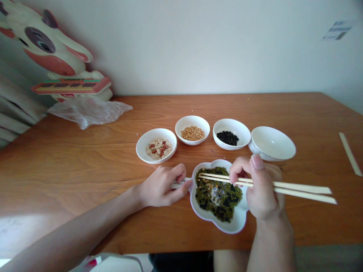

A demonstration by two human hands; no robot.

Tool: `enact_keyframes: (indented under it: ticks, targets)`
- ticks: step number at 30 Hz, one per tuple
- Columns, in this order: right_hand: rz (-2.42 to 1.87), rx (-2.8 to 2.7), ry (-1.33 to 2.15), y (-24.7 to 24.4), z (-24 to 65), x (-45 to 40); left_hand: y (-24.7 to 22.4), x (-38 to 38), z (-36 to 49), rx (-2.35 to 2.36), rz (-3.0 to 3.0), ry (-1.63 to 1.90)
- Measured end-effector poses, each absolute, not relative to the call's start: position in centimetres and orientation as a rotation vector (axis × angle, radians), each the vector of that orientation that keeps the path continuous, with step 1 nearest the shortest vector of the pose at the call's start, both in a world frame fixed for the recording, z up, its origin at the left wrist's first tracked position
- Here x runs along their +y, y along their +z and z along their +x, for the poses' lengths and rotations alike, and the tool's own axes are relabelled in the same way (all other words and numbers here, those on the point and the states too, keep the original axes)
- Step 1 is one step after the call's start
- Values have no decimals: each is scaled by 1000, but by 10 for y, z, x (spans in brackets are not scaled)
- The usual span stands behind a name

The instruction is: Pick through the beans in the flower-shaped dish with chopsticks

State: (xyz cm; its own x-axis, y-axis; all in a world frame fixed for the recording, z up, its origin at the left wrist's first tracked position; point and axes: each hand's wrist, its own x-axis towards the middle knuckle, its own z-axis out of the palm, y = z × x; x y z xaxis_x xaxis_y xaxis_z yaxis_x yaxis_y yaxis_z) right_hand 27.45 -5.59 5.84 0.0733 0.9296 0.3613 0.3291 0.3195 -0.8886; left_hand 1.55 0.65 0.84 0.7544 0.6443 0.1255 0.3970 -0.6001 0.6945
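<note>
My left hand is closed on the short handle of a white flower-shaped dish. Spread in the dish are green beans, mixed with black beans and some yellow ones. My right hand grips a pair of light wooden chopsticks. Their tips touch or hover just over the beans at the dish's left side; I cannot tell which. Behind stand four white bowls: one with peanuts and pale seeds, one with yellow beans, one with black beans, and a bare one.
A cow-shaped toy keyboard stands at the back left, with a crumpled clear plastic bag before it. On the right lies a pale strip. The wooden table meets a white wall behind.
</note>
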Motion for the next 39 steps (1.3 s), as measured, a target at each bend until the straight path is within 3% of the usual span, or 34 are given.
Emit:
enact_keyframes:
  ticks: [39]
  targets:
    - [-1213,-1498,617,61,273,-54,9,6,16,774,2282,487]
